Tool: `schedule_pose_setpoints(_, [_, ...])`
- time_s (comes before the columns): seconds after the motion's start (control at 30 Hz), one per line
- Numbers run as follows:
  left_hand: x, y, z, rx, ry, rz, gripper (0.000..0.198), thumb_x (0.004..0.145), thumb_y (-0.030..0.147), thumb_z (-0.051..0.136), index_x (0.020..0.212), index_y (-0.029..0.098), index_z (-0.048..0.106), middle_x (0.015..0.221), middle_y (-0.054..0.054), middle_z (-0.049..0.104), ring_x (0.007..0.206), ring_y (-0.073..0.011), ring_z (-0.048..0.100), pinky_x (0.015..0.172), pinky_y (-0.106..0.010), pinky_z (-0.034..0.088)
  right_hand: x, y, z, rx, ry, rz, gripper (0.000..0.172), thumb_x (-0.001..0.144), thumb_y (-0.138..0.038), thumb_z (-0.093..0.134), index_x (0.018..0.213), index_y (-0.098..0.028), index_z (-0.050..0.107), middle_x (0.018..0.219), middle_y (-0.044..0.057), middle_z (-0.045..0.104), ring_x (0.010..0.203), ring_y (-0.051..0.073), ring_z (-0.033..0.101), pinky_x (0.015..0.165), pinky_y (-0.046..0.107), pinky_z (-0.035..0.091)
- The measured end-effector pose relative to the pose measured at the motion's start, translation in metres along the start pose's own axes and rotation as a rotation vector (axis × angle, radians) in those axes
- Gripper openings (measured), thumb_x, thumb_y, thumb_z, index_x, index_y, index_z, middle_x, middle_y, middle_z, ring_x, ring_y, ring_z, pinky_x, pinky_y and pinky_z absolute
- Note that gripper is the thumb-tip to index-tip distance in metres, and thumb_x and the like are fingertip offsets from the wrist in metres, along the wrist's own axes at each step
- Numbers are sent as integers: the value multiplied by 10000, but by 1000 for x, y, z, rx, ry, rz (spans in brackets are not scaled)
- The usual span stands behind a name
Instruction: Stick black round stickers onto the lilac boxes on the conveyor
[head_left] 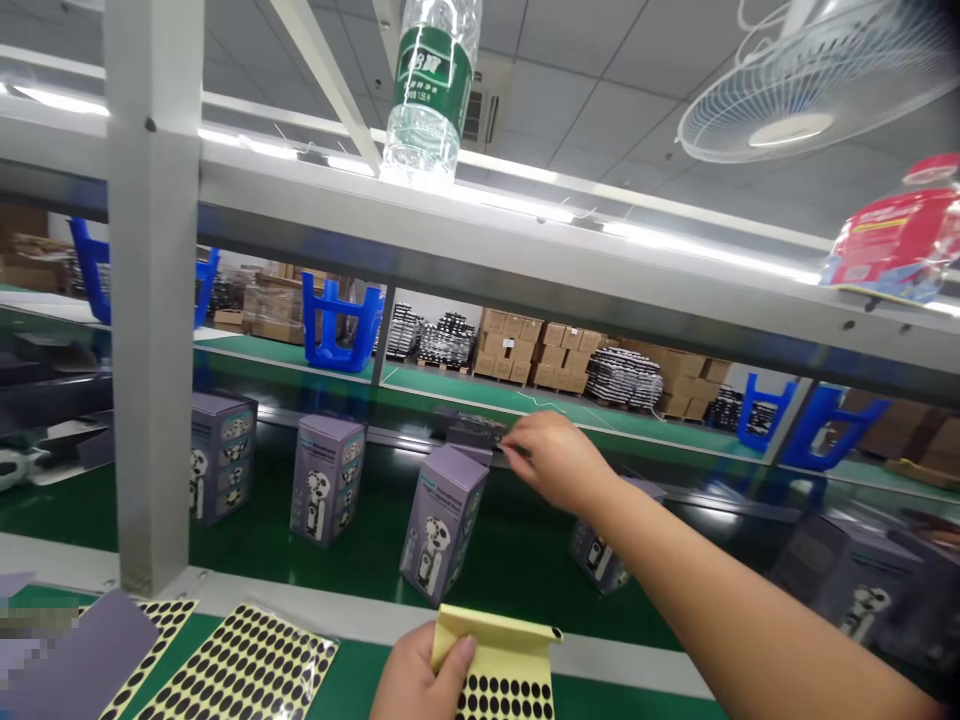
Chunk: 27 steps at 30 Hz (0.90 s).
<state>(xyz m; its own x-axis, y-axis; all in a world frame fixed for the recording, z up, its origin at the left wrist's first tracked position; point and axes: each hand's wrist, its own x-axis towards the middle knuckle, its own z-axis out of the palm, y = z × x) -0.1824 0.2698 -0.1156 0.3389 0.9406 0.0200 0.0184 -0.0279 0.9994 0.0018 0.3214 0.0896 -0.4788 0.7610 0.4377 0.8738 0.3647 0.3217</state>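
Note:
My left hand [416, 675] grips a yellow sheet of black oval stickers [499, 640] at the bottom centre, thumb on top. The sheet's upper part is bare of stickers and its top edge is folded over, with one black oval at the corner. Above it, my right hand [559, 460] is reached out with fingertips pinched; whatever they hold is too small to make out. Those fingertips are by the upper rear of a purple printed carton [442, 530]. A dark-topped box [471, 430] stands just behind; I cannot tell whether I touch either.
More purple cartons [326, 480] stand along the green belt [262, 560], one partly behind my right forearm. Sticker sheets [244, 665] lie at lower left beside a grey post [154, 300]. A shelf beam [525, 240] crosses overhead, bearing a water bottle [431, 90].

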Motion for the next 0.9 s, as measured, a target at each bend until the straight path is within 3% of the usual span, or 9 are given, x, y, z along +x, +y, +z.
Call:
schedule_pose_setpoints(0.13, [1, 0, -1, -38, -13, -52, 713, 684, 769, 586, 930, 113, 714, 860, -124, 725, 812, -301, 637, 693, -314, 449, 56, 13, 24, -11, -92, -23, 232, 890, -212, 521, 825, -165, 738, 857, 102, 703, 827, 229, 618, 751, 307, 430])
schedule_pose_setpoints(0.23, [0, 2, -2, -95, -33, -64, 713, 686, 759, 593, 955, 108, 700, 901, -135, 723, 874, -320, 644, 716, -325, 461, 57, 15, 28, 22, -193, -87, 178, 839, -169, 576, 768, -186, 739, 807, 65, 710, 759, 192, 625, 672, 259, 429])
schedule_pose_setpoints(0.33, [-3, 6, -2, -117, -39, -50, 677, 731, 715, 589, 978, 91, 681, 887, -134, 715, 870, -315, 648, 726, -332, 474, 24, 12, 10, 51, -202, -90, 225, 903, -175, 512, 913, -207, 734, 930, 52, 712, 861, 189, 625, 728, 261, 451])
schedule_pose_setpoints(0.47, [-6, 7, -1, -203, -24, -50, 598, 785, 642, 591, 988, 84, 656, 851, -116, 712, 840, -298, 657, 715, -331, 494, -47, -5, -19, 181, -255, -27, 226, 949, -280, 494, 975, -238, 714, 961, 36, 700, 872, 185, 616, 775, 288, 474])
schedule_pose_setpoints(0.6, [-8, 1, 0, -262, -59, -45, 530, 835, 580, 575, 1028, 89, 631, 872, -105, 712, 825, -273, 662, 725, -329, 502, -99, -30, -19, 283, -349, 21, 145, 875, -308, 607, 950, -275, 727, 906, 17, 695, 847, 205, 605, 771, 325, 478])
schedule_pose_setpoints(0.77, [-8, 2, 0, -257, -80, -41, 500, 853, 556, 565, 1033, 93, 626, 875, -101, 711, 802, -259, 658, 727, -333, 507, -112, -41, -5, 292, -330, -22, 186, 860, -179, 565, 853, -233, 743, 800, 30, 689, 804, 201, 602, 761, 325, 467])
schedule_pose_setpoints(0.9, [-9, 5, 2, -257, -77, 0, 467, 858, 536, 569, 984, 91, 635, 832, -91, 707, 766, -247, 649, 705, -322, 500, -112, -36, -8, 323, -345, -24, 222, 860, -144, 539, 826, -245, 733, 781, 9, 685, 771, 179, 592, 716, 293, 468])
